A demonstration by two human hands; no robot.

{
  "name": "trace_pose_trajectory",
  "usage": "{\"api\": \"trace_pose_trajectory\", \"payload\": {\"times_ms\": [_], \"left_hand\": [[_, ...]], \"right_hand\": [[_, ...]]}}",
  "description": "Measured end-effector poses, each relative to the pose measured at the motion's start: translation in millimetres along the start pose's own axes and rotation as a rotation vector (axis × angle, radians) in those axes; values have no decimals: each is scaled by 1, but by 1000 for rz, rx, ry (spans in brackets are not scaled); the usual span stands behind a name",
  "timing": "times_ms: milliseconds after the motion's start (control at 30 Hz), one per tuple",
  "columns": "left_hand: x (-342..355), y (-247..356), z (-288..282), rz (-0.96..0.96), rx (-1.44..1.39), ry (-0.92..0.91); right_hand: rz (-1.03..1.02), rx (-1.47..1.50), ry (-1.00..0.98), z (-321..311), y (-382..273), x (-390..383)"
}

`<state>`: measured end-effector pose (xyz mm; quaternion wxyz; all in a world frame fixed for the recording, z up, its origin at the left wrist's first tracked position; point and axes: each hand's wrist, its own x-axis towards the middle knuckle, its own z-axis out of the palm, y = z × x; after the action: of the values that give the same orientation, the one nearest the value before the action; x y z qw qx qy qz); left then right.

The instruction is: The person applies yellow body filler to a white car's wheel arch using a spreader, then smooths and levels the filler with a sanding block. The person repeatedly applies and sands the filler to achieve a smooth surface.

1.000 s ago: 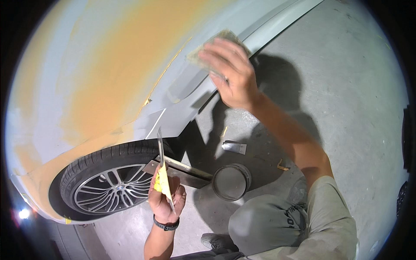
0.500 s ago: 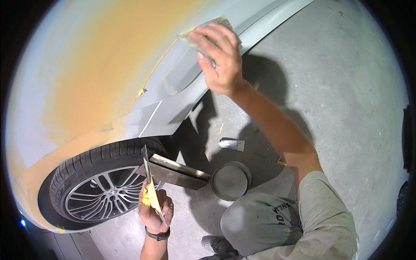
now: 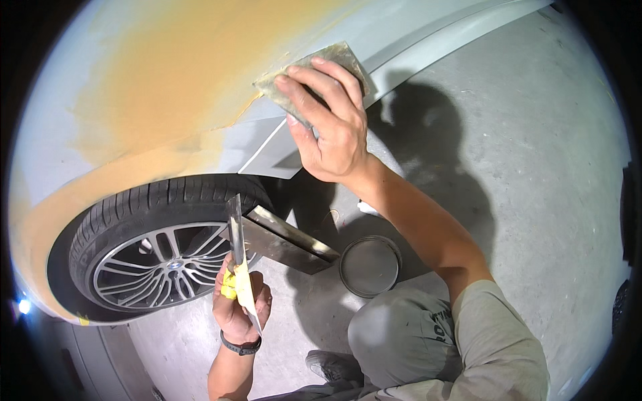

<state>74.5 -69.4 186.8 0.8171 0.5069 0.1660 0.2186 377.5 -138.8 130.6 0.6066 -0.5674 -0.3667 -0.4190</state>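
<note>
Round tin [image 3: 400, 262] stood on floor [image 3: 535, 167].
A spreader [image 3: 348, 61] is grasped by the right hand [image 3: 334, 127], a yellow-smeared blade [image 3: 247, 292] by the left hand [image 3: 234, 322]; what the tin holds cannot be told.

Your L: blk tyre [image 3: 150, 198], multi-spoke alloy wheel [image 3: 175, 266]; far L, bright light [image 3: 25, 307]. In front of you: round gray tin [image 3: 369, 266] on concrete flr [image 3: 555, 167]. Dark obj [image 3: 628, 214] at R edge.

Dark capital lettering [image 3: 442, 327] along the grey trouser leg [image 3: 391, 337], partly lost in folds, small round blue-and-white emblem [image 3: 175, 266] centred on the multi-spoke alloy wheel [image 3: 158, 273].
</note>
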Motion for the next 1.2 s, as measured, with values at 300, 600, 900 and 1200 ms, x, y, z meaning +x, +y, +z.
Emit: {"api": "trace_pose_trajectory", "payload": {"times_ms": [300,600,900,1200], "left_hand": [[-8,1,17,39,34,-15],[6,-4,-3,16,-105,-40],[7,-11,16,37,-154,-26],[3,0,24,135,-82,9]], "right_hand": [[-17,40,-165,4,-32,-14],[9,250,-191,-41,-55,-2],[-100,498,-374,-60,-98,-44],[197,6,90,-28,29,3]]}}
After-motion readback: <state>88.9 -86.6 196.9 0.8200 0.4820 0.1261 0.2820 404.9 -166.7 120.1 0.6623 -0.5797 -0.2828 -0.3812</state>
